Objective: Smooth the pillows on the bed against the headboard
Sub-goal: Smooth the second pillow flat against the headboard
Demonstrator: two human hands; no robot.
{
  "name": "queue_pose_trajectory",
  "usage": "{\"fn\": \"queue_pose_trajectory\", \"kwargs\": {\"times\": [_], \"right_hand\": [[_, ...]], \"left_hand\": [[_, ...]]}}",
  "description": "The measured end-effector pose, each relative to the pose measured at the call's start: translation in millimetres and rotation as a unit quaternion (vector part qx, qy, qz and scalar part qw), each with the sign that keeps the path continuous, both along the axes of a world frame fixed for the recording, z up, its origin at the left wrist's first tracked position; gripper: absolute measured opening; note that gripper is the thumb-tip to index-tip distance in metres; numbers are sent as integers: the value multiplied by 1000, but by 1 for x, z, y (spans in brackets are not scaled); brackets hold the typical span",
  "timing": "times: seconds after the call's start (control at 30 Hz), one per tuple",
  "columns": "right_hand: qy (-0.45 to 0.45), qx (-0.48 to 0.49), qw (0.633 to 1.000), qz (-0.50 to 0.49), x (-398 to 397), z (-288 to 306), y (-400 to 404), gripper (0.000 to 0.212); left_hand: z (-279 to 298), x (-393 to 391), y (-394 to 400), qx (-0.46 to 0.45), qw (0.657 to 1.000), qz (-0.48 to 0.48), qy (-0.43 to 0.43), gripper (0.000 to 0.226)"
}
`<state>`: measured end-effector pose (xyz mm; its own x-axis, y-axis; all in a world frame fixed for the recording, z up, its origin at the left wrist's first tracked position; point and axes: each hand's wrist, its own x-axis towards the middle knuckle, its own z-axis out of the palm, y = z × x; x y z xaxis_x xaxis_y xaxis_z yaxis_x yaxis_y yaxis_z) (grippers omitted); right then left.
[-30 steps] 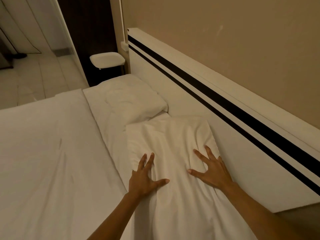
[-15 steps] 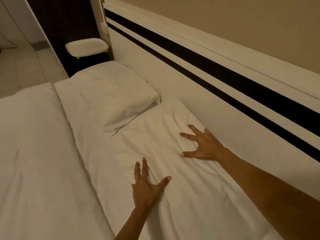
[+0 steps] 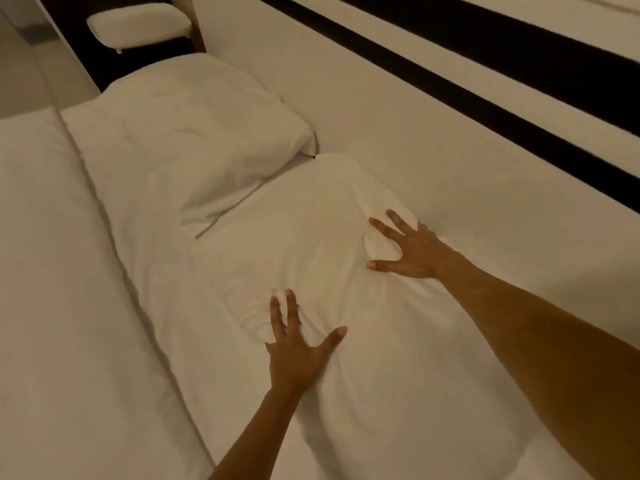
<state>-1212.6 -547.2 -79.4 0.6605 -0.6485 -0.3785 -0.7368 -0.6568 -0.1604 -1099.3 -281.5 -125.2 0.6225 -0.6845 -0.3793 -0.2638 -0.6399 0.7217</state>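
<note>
We are pressing both hands flat on the near pillow (image 3: 311,258), which is lying on the bed (image 3: 69,306) with its long edge along the headboard (image 3: 398,116); our left hand (image 3: 298,355) is resting palm-down at about 6 o'clock on the pillow, fingers spread and thumb splayed out toward 2 o'clock, gripping nothing; our right hand (image 3: 412,251) is lying at about 3 o'clock, fingers fanned toward 10 o'clock, its outer edge just beside the headboard, also holding nothing. The cover is bunching into small folds just ahead of the left fingertips and puffing up between the right thumb and forefinger; so we are judging that the smoothing of this pillow is under way and not finished. The far pillow (image 3: 194,133) is sitting at 11 o'clock, plumper, its near corner overlapping the near one, its far end close to a small padded shelf (image 3: 138,24). Next, we are thinking, the palms should be sliding outward toward 11 o'clock with light, even pressure, chasing the wrinkles to the pillow's far end; then we should be reaching on to the far pillow, which still looks creased.
</note>
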Motion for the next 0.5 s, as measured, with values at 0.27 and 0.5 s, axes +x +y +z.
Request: {"fn": "queue_pose_trajectory", "kwargs": {"times": [0.27,0.5], "right_hand": [[37,-17,999,-21,-6,1,4,100],[-29,-21,996,-81,-14,12,18,78]], "left_hand": [[-7,-2,18,38,998,-19,-42,115],[8,13,27,105,972,-56,-203,92]]}}
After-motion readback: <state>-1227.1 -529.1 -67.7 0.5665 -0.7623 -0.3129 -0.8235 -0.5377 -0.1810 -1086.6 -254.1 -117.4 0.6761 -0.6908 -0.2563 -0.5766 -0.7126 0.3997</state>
